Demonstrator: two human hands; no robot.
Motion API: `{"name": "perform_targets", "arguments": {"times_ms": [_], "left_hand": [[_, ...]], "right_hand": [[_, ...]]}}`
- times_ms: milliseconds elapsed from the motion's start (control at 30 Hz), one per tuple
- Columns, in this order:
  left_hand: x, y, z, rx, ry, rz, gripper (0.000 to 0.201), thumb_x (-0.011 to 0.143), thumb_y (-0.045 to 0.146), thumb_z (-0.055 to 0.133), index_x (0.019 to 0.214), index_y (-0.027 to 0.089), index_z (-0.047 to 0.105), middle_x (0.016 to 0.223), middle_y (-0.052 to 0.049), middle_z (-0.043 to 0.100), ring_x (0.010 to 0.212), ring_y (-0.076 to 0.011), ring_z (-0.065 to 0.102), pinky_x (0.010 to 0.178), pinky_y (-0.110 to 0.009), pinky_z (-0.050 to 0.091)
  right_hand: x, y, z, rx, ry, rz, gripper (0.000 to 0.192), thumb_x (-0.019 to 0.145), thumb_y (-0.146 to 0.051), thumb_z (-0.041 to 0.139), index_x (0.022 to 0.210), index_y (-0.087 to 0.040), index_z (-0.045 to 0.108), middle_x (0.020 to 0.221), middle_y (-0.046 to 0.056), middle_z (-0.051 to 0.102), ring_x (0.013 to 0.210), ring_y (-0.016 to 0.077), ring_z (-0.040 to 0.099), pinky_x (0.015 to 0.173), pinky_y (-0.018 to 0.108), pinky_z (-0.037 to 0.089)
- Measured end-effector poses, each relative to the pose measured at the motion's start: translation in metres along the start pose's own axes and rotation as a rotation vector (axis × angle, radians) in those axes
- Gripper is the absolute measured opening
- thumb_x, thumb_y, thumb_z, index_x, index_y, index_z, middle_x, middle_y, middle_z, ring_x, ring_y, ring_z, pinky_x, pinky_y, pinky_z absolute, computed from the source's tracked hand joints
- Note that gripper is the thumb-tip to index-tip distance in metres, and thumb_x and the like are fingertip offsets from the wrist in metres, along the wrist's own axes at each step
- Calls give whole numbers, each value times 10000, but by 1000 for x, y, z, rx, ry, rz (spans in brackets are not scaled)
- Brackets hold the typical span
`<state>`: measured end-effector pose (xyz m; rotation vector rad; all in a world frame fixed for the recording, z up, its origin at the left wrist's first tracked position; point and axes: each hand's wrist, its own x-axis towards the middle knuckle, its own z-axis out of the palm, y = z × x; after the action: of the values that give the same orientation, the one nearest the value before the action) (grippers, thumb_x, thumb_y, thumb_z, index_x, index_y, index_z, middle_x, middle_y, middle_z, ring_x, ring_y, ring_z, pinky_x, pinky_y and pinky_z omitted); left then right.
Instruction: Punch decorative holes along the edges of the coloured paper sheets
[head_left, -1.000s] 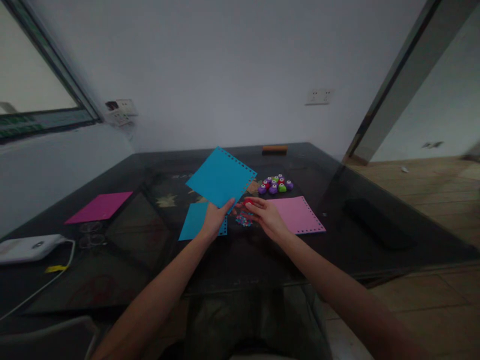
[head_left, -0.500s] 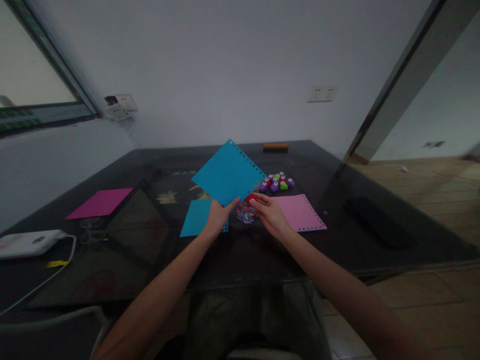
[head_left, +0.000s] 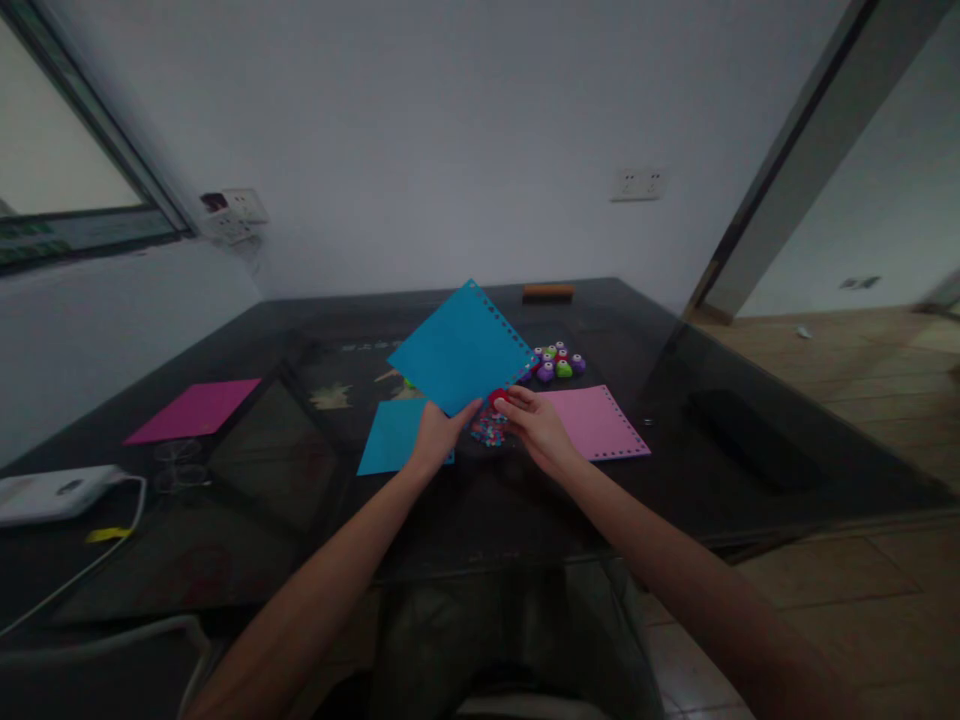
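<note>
My left hand [head_left: 439, 437] pinches a blue sheet of paper [head_left: 461, 350] by its lower corner and holds it raised like a diamond. Punched holes run along the sheet's upper right and lower right edges. My right hand [head_left: 540, 425] is closed on a small red craft punch [head_left: 499, 398] at the lower right edge; whether its jaws grip the paper cannot be made out. Below the hands lies a pile of coloured paper bits [head_left: 489, 432]. A second blue sheet [head_left: 390, 437] is partly covered by my left hand, and a pink sheet with punched edges [head_left: 596, 420] lies beside my right hand.
Several purple, red and green craft punches [head_left: 561, 365] stand behind the pink sheet. A magenta sheet [head_left: 193, 410], clear glasses [head_left: 180, 468] and a white power strip [head_left: 56, 495] lie left. A dark case [head_left: 750, 437] is at right, a brown bar [head_left: 547, 292] at the back.
The raised blue sheet has shifted slightly right, covering more of the punches behind it. Both hands keep their holds, and the red punch stays at the sheet's edge.
</note>
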<state>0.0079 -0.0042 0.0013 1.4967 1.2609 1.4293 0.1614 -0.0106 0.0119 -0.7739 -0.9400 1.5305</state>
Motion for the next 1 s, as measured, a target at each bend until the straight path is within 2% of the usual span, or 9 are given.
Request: {"name": "perform_targets", "arguments": {"times_ms": [133, 300, 433, 567, 800, 1000], "left_hand": [[-3, 1, 2, 69, 4, 41, 329, 710, 344, 676, 958, 129, 658, 992, -113, 710, 930, -255, 655, 893, -415, 492], [-3, -1, 2, 84, -9, 54, 325, 730, 333, 656, 994, 144, 652, 1030, -110, 699, 965, -257, 645, 938, -445, 460], [-2, -3, 1, 96, -9, 96, 326, 727, 338, 659, 992, 147, 650, 1063, -106, 687, 1030, -246, 616, 980, -421, 428], [-3, -2, 2, 76, -6, 83, 322, 725, 346, 658, 983, 152, 653, 1048, -103, 690, 1041, -245, 612, 979, -410, 425], [-3, 0, 4, 46, -34, 87, 331, 730, 341, 656, 1008, 161, 645, 964, -92, 712, 1078, -245, 595, 1000, -433, 403], [-2, -1, 3, 75, -15, 93, 249, 726, 321, 657, 922, 167, 666, 989, -99, 704, 1028, -239, 621, 978, -419, 425]], "right_hand": [[-2, -1, 1, -52, -5, 1, 303, 543, -324, 815, 758, -210, 635, 763, -4, 646, 654, 118, 570, 549, 232, 422], [-1, 2, 0, -55, -38, -24, 317, 527, -337, 820, 741, -205, 629, 745, -2, 642, 671, 130, 568, 612, 258, 446], [-1, 4, 0, -65, -54, -41, 336, 523, -337, 818, 778, -205, 643, 765, 3, 656, 684, 138, 575, 644, 272, 466], [-2, 3, 2, -73, -47, -47, 325, 524, -334, 816, 770, -212, 643, 785, 8, 666, 698, 151, 589, 659, 290, 474], [-2, 3, 1, -132, -28, -69, 281, 569, -379, 788, 722, -200, 634, 689, -1, 633, 599, 121, 537, 546, 247, 434], [-2, 2, 1, -56, -53, -27, 304, 544, -336, 810, 760, -203, 643, 738, -2, 644, 627, 123, 570, 640, 279, 470]]}}
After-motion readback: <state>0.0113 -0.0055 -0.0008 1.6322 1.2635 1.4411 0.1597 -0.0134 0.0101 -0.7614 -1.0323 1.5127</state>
